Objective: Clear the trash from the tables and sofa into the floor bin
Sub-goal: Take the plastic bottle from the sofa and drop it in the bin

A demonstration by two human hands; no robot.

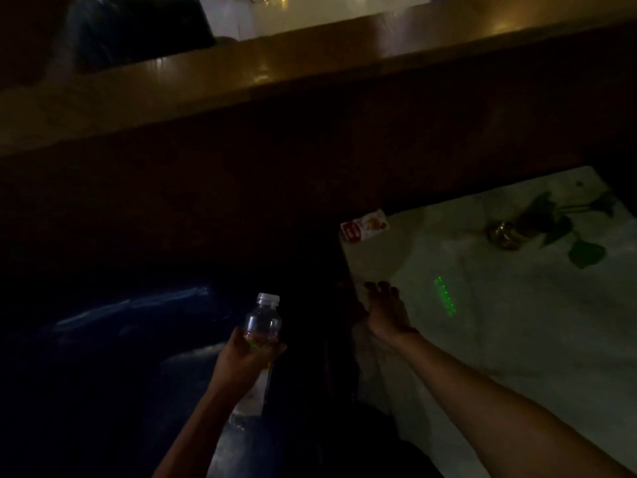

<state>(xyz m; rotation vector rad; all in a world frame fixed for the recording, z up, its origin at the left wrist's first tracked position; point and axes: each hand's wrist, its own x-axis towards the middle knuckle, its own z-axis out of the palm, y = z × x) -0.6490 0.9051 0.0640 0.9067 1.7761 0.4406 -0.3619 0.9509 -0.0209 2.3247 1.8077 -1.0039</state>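
Note:
The room is very dark. My left hand [246, 357] grips a small clear plastic bottle [262, 320] with a white cap, held upright over a dark blue glossy surface [120, 339], perhaps a bin liner. My right hand [386, 310] reaches forward with relaxed fingers over the left edge of a pale table [517, 339], holding nothing. A red and white snack wrapper [364, 224] lies at the table's far left corner, ahead of my right hand.
A small brass pot with a leafy green plant [537, 229] stands on the table's far right. A green strip of light [445, 295] glows on the tabletop. A long brown wooden ledge [310, 67] runs across the back.

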